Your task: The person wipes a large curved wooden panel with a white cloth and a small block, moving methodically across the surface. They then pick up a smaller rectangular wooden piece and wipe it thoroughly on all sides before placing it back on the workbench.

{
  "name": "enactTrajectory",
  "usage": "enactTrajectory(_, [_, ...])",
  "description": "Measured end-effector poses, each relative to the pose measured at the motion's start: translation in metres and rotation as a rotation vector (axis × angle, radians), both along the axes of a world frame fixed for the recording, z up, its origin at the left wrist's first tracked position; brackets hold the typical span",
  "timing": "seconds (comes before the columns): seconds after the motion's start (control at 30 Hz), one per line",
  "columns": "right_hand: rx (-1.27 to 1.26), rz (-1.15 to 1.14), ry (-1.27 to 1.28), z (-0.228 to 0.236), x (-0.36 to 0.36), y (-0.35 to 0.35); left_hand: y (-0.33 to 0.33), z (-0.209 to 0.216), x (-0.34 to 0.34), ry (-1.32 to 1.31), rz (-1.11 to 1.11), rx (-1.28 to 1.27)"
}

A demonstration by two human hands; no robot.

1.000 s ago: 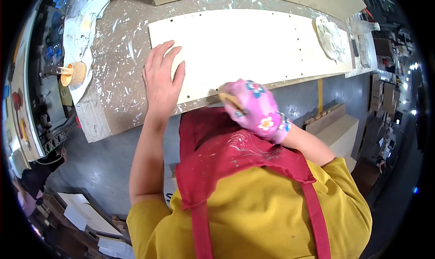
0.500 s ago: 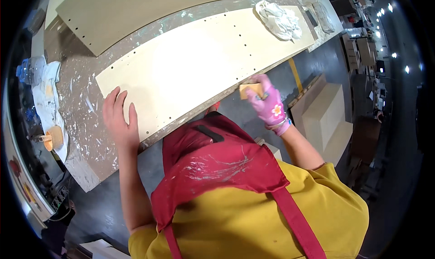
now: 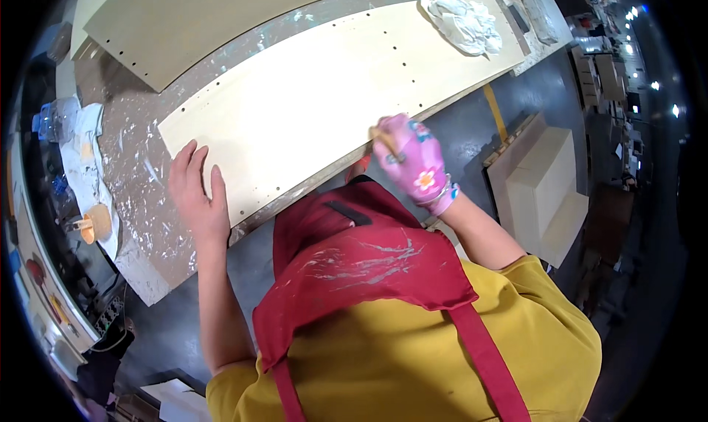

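A long pale wooden panel (image 3: pixel 310 105) with small dark holes lies across the workbench (image 3: pixel 133 149). My bare left hand (image 3: pixel 199 197) rests on its near left end, fingers spread. My right hand (image 3: pixel 413 160), in a pink flowered glove, is closed around a small tan sanding block (image 3: pixel 381 139) at the panel's near edge. The fingers hide much of the block, and it is slightly blurred. A crumpled white cloth (image 3: pixel 463 25) sits on the panel's far right end.
Another panel (image 3: pixel 221 16) lies on the far side of the paint-spattered bench. At the left are a clear plastic bottle (image 3: pixel 60 119), a white rag (image 3: pixel 85 153) and an orange-lined cup (image 3: pixel 96 224). Pale boxlike wooden pieces (image 3: pixel 542 178) stand on the floor at the right.
My right hand has moved left with the sanding block, from beside the panel to its near edge. My left hand has stayed in place on the panel.
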State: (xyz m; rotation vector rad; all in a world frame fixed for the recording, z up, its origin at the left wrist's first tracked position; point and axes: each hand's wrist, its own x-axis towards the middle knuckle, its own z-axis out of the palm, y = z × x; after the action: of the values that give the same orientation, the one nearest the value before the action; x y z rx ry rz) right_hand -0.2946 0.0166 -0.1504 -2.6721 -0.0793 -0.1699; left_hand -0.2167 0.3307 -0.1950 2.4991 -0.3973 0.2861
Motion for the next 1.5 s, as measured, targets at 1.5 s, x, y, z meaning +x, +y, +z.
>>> enactTrajectory(1.5, [0.094,-0.148,-0.08,0.012,0.152,-0.106,0.032,0.011,-0.016,0.146,-0.02,0.255])
